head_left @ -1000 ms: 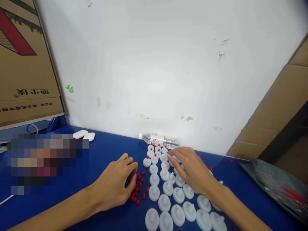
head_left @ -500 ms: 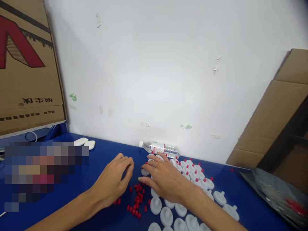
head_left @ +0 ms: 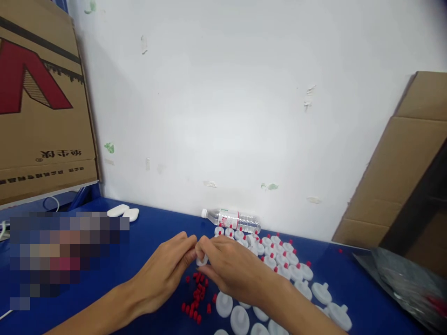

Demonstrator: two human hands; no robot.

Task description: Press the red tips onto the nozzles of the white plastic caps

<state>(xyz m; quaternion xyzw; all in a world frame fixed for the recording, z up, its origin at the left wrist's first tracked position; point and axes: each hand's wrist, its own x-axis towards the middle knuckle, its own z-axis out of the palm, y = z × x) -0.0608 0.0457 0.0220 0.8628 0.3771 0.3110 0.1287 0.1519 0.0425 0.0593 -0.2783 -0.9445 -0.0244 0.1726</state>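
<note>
My right hand [head_left: 237,265] grips a small white round plastic piece [head_left: 201,261], mostly covered by the fingers. Pressed up against it are the pinched fingertips of my left hand [head_left: 160,272]; what they hold, if anything, is hidden. Below the hands, small red caps [head_left: 197,294] lie loose in a cluster on the blue table [head_left: 157,232]. White round pieces with short spouts [head_left: 240,320] lie under and beside my right forearm without caps. Behind that hand, several more white pieces [head_left: 270,261] carry red caps on their spouts.
A clear plastic bottle [head_left: 232,219] lies on its side against the white wall [head_left: 216,116]. Two white oval objects [head_left: 131,214] sit at the back left. Large cardboard boxes stand at left [head_left: 45,135] and right [head_left: 373,172], with a grey plastic bag [head_left: 394,274] at the right.
My hands have come together at the centre. My right hand has moved left off the white pieces and now holds one. My left fingers have closed against it.
</note>
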